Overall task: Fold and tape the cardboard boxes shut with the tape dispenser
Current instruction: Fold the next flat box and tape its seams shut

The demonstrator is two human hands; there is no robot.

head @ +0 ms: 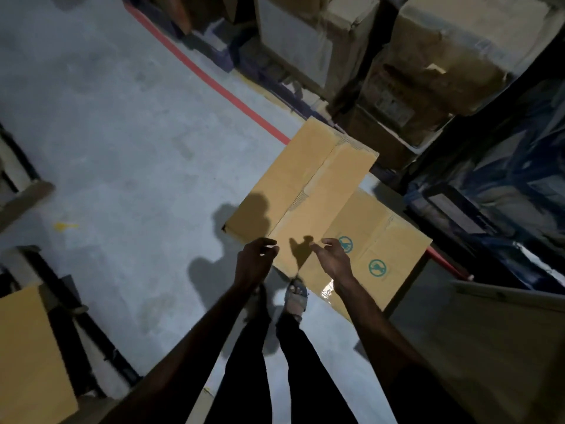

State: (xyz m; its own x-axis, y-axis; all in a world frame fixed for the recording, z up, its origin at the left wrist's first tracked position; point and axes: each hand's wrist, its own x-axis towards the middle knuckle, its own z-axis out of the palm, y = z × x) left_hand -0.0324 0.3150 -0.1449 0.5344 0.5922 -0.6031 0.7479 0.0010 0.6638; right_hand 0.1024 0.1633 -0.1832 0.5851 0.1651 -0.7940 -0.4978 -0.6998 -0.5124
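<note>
Left hand (255, 261) and right hand (331, 255): both empty, fingers loosely curled. Upper box (301, 185), just beyond them: flaps folded, seam apparently untaped. Lower box (382, 240), under right hand: glossy tape (327, 292). Tape dispenser unseen.

Warehouse aisle: worn cartons (452, 56) stand stacked in dark racking (385, 32) along a grey concrete floor (122, 133), where a painted red line (214, 84) marks the edge of the storage bays. Flattened cardboard boxes (305, 185) lie on the floor beside the racks in dim light.
</note>
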